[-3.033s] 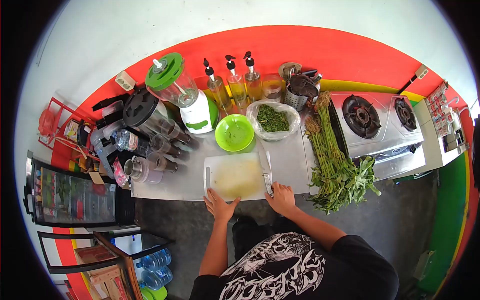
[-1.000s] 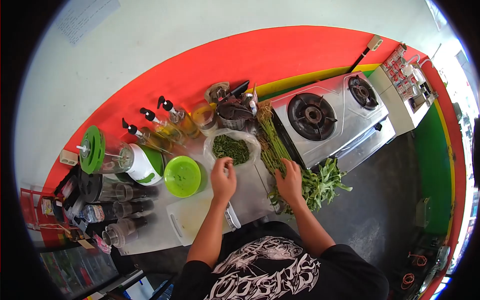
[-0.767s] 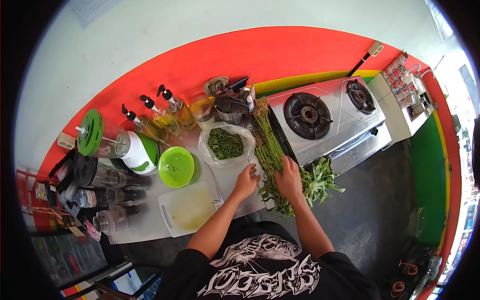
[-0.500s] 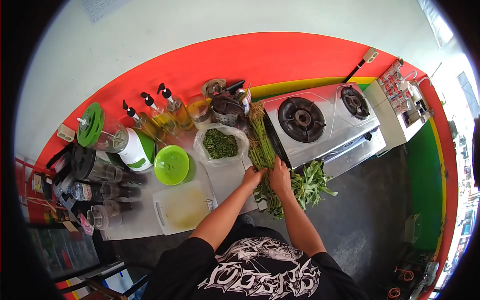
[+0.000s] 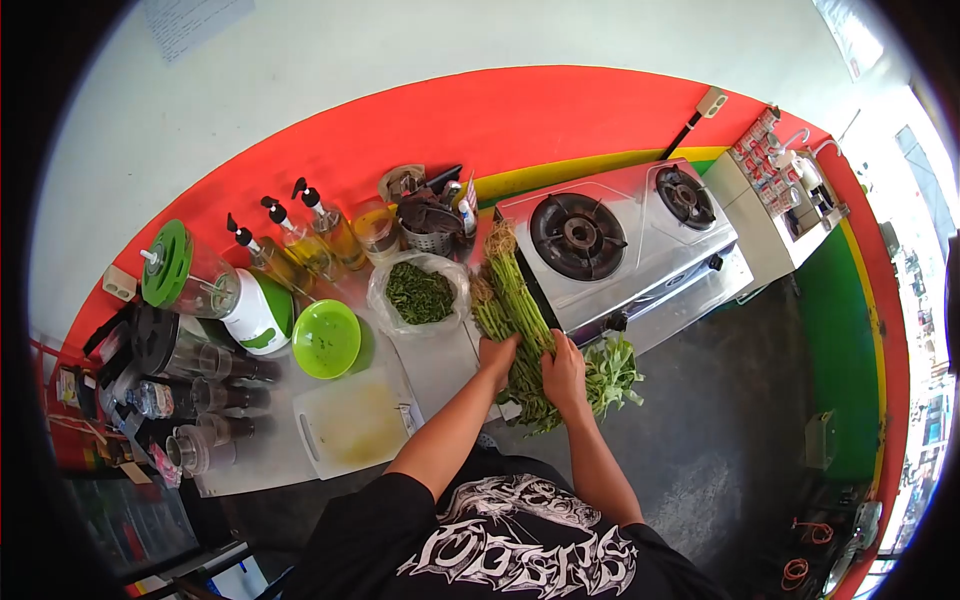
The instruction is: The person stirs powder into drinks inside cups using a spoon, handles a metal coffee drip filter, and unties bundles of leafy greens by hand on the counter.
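Note:
A long-stemmed bunch of leafy greens [image 5: 515,295], with pale roots at its far end, lies at a slant beside the stove. My left hand [image 5: 498,357] is closed around the left side of the stems. On the right side, my right hand [image 5: 564,376] grips the same bunch, fingers wrapped over it. Leaves [image 5: 612,372] spread out past my right hand, over the counter's front edge. Left of the bunch stands a clear plastic bag [image 5: 374,300] holding chopped greens [image 5: 420,293]. My fingertips are partly hidden by the stems.
A two-burner gas stove [image 5: 640,258] stands to the right. On the left are a white cutting board [image 5: 318,440], a green bowl [image 5: 327,339], a blender [image 5: 262,312] and several pump bottles [image 5: 340,240]. A cup of dark utensils [image 5: 430,240] is by the wall.
The camera view has shifted, so the counter appears further left. The bunch's root end has come slightly nearer to me, and its leaves spread less to the right. Both hands keep hold.

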Demonstrator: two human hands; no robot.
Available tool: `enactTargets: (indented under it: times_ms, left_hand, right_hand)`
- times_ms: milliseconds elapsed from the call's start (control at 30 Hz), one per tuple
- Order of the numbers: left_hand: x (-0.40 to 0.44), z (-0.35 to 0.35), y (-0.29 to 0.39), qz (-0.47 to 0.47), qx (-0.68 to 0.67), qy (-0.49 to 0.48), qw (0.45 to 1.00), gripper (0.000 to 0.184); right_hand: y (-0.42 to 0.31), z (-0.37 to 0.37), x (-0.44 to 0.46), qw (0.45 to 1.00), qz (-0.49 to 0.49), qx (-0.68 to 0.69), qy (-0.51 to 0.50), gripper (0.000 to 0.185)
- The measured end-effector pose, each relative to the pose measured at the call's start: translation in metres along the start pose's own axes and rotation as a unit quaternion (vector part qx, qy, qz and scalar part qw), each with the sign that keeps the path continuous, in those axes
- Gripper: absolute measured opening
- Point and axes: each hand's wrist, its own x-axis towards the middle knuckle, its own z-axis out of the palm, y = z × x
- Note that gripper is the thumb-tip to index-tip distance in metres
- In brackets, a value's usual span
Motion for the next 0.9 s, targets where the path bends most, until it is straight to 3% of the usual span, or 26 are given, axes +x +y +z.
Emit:
enactTargets:
  times_ms: [133, 200, 333, 433, 533, 700, 900]
  left_hand:
    - [0.002, 0.006, -0.002, 0.038, 0.001, 0.003, 0.999, 0.046]
    - [0.001, 0.004, 0.002, -0.032, 0.003, -0.028, 0.999, 0.041]
    - [-0.020, -0.006, 0.001, -0.024, 0.010, -0.014, 1.000, 0.036]
    - [-0.038, -0.027, -0.010, 0.040, -0.034, -0.068, 0.996, 0.029]
    - [-0.052, -0.040, -0.010, 0.099, -0.048, -0.067, 0.992, 0.029]
    - [-0.063, -0.059, 0.000, 0.112, -0.027, -0.077, 0.990, 0.029]
    - [-0.075, -0.084, 0.022, 0.088, -0.084, -0.101, 0.987, 0.030]
  right_hand:
    - [0.010, -0.003, -0.007, 1.000, -0.006, 0.017, 0.019, 0.044]
    - [0.013, -0.006, -0.008, 0.999, -0.007, 0.037, 0.014, 0.044]
    - [0.014, -0.011, -0.008, 0.999, -0.018, 0.035, 0.011, 0.044]
    - [0.011, -0.009, -0.005, 0.998, -0.033, 0.051, 0.006, 0.045]
    - [0.010, -0.001, 0.004, 0.998, -0.016, 0.054, -0.023, 0.044]
    - [0.017, 0.028, 0.020, 0.994, -0.024, 0.040, -0.101, 0.048]
    - [0.037, 0.046, 0.015, 0.994, -0.066, 0.047, -0.074, 0.052]
